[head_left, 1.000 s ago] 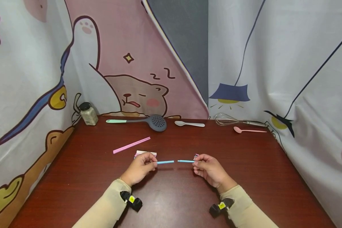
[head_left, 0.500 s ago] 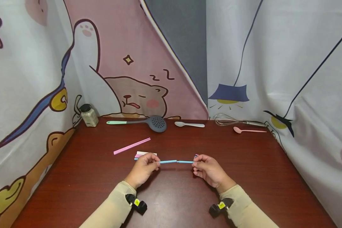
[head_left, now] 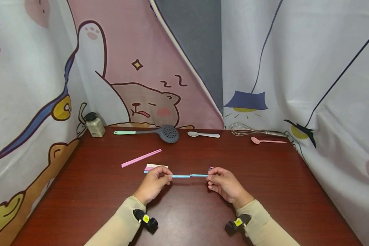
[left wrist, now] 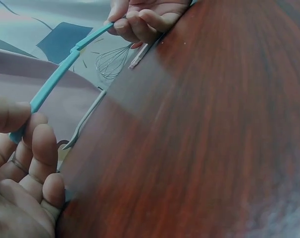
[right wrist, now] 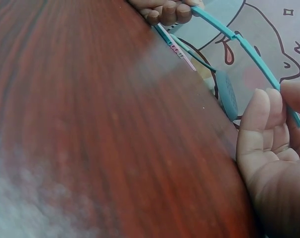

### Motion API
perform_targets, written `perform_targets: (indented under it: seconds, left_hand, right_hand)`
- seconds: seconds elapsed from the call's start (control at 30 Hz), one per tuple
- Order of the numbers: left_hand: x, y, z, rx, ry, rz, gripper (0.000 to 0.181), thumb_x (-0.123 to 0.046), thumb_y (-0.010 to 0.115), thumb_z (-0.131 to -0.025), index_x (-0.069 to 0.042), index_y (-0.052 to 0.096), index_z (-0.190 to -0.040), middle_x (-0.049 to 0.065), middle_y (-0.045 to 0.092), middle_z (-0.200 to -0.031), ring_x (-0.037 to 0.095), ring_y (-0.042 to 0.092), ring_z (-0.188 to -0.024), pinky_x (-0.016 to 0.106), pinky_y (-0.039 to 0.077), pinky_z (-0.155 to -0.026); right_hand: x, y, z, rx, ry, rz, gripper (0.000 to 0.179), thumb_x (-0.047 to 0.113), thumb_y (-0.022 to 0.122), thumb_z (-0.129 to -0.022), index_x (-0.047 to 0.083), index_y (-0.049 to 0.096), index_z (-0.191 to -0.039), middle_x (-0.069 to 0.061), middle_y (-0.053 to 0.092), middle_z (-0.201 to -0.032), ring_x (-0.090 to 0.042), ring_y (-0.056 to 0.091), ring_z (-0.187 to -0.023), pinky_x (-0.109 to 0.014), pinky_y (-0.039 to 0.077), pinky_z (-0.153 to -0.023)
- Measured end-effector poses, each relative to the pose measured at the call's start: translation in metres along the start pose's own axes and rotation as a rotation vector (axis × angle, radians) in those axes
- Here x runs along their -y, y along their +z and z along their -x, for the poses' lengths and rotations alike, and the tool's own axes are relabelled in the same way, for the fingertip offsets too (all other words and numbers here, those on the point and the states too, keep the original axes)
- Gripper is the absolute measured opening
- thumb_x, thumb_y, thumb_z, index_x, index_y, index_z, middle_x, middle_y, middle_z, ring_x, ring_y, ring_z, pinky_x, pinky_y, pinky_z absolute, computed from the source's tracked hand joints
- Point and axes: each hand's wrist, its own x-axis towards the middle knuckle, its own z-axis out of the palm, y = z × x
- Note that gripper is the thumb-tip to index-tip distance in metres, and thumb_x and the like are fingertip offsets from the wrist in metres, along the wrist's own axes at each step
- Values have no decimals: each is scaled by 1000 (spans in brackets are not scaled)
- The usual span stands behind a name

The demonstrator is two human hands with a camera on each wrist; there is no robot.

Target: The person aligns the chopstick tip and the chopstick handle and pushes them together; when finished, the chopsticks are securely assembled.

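My left hand [head_left: 153, 183] pinches a light blue chopstick piece [head_left: 181, 176] between thumb and fingers. Opposite it, my right hand [head_left: 230, 187] pinches a second, similar blue chopstick piece [head_left: 199, 175]. The inner ends of the two pieces meet above the table, slightly out of line; whether they are joined I cannot tell. That meeting point also shows in the left wrist view, beyond the left piece [left wrist: 55, 81], and in the right wrist view, beyond the right piece [right wrist: 259, 59]. Behind my left hand lie short white [head_left: 158, 166], pink and blue pieces, partly hidden.
Thin stick ends [head_left: 210, 168] peek out behind my right hand. A pink chopstick pair [head_left: 141, 158] lies farther left. Along the back are a seasoning jar [head_left: 95, 125], a slotted skimmer [head_left: 168, 134], a white spoon [head_left: 204, 134], a whisk [head_left: 245, 130] and a pink spoon [head_left: 267, 140].
My left hand has moved right, closing the small gap between the two blue pieces; their ends now meet. The right hand has stayed nearly still.
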Motion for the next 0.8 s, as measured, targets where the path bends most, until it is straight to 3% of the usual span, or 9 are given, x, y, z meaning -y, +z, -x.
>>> perform_targets:
  seconds: [0.3, 0.8]
  left_hand:
    - [0, 1, 0, -15, 11, 15, 13, 5, 66, -92, 10, 65, -104, 4, 64, -84, 13, 63, -74, 26, 55, -74]
    - [0, -1, 2, 28, 13, -23, 11, 3, 67, -93, 9, 66, -102, 4, 65, -85, 13, 63, -76, 26, 54, -74]
  right_hand:
    - [0, -1, 0, -4, -1, 7, 23, -6, 56, -100, 15, 65, -97, 3, 69, -85, -9, 66, -73, -25, 59, -71]
    - [0, 2, 0, -41, 3, 33, 22, -7, 58, -99, 14, 64, -95, 1, 67, -85, -10, 66, -71, -25, 59, -70]
